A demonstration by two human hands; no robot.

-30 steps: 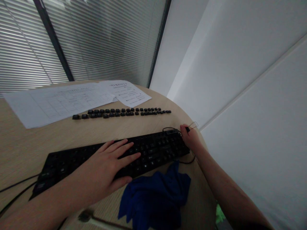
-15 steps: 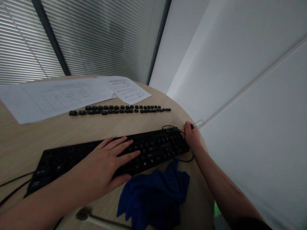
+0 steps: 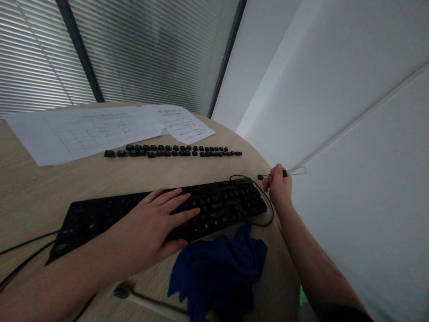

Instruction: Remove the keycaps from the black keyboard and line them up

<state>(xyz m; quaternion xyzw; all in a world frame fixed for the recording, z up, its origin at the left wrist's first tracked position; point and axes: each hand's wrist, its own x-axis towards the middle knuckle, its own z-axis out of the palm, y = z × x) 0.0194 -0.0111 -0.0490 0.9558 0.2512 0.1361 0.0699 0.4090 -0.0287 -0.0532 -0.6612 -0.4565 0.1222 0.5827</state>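
Observation:
A black keyboard [image 3: 231, 203] lies at a slant across the table. My left hand [image 3: 164, 219] rests flat on its middle with the fingers spread. Off the keyboard's right end, my right hand [image 3: 279, 185] is closed round a wire keycap puller [image 3: 296, 171], whose loop sticks out past the hand. A small black keycap [image 3: 260, 177] sits at the puller's other end, in the air beside the keyboard's top right corner. Beyond the keyboard, loose black keycaps [image 3: 167, 153] stand in two rows.
Printed sheets [image 3: 100, 129] lie at the back of the round table [image 3: 83, 179]. A crumpled blue cloth [image 3: 221, 273] and a brush [image 3: 150, 302] are at the front. Black cable [image 3: 271, 217] curls by the keyboard's right end. The wall [image 3: 351, 192] rises close on the right.
My right hand has moved right and slightly up, away from the keyboard, and a keycap now shows at the puller's tip. My left hand stays on the keyboard; the view has shifted slightly.

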